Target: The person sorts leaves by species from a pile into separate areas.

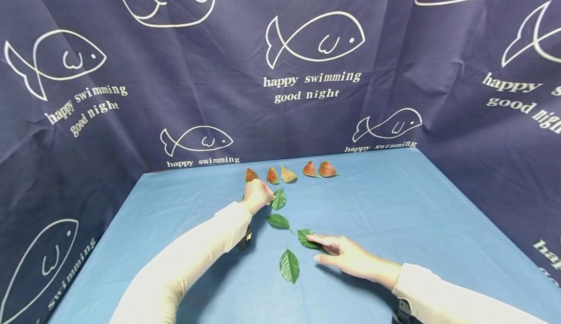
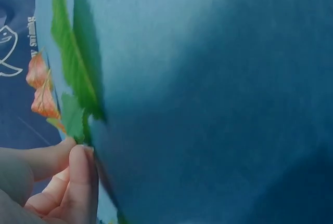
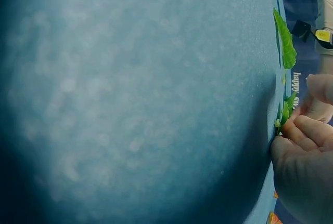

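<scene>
My left hand [image 1: 258, 195] reaches toward the back of the table. Thumb and forefinger pinch the edge of a green leaf [image 2: 74, 120]; this serrated leaf [image 1: 279, 199] shows just right of the fingers in the head view. Nearer the front, my right hand [image 1: 350, 256] has its extended fingers on another green leaf [image 1: 305, 238], the thumb held apart from it. Between the hands lies a third green leaf [image 1: 278, 221]. One more green leaf [image 1: 289, 266] is left of the right thumb, its stem pointing away from me.
Along the back edge is a row of dry leaves: an orange-brown leaf [image 1: 251, 175] partly behind the left hand, a red-green one [image 1: 272, 175], a yellow one [image 1: 288, 174] and two reddish ones [image 1: 327, 169]. A blue cloth [image 1: 372, 202] covers the table. Dark fish-print curtains [image 1: 307, 119] surround it.
</scene>
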Motion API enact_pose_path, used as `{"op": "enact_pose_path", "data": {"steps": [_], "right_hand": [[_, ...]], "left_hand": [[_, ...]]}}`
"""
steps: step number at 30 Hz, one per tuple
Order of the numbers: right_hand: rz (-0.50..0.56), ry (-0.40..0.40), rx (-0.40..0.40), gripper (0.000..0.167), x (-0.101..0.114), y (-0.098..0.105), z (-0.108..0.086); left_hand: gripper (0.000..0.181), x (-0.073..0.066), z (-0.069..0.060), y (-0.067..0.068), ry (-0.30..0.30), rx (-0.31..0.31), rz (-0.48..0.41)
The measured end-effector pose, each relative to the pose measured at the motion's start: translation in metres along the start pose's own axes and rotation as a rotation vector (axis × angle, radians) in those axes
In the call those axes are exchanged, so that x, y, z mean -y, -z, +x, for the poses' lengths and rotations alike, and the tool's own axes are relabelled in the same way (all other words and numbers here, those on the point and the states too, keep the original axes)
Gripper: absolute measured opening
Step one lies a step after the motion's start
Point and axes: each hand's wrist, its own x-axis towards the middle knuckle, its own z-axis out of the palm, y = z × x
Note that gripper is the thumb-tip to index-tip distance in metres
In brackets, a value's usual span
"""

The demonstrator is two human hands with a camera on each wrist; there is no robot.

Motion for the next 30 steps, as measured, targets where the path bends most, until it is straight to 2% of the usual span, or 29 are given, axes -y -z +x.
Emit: {"op": "enact_pose_path", "data": {"steps": [8,17,19,25,30], "right_hand": [[-0.005,-0.012,0.012,0.053,0.001,-0.002,0.0],[-0.005,-0.023,0.011,0.052,0.003,0.0,-0.001],[-0.007,-0.024,0.009,0.052,0.003,0.0,-0.001],[0.002,-0.027,0.003,0.052,0.002,-0.001,-0.001],[0.003,-0.028,0.0,0.052,0.003,-0.001,0.0]], "left_hand": [[0.005,0.006,-0.004,-0.01,0.162,-0.084,-0.107],[0.004,0.008,-0.008,-0.017,0.186,-0.137,-0.32],[0.004,0.008,-0.008,-0.019,0.191,-0.156,-0.319],[0.006,0.006,-0.009,-0.02,0.173,-0.216,-0.224],[0.006,0.003,-0.009,-0.019,0.178,-0.233,-0.194]]}}
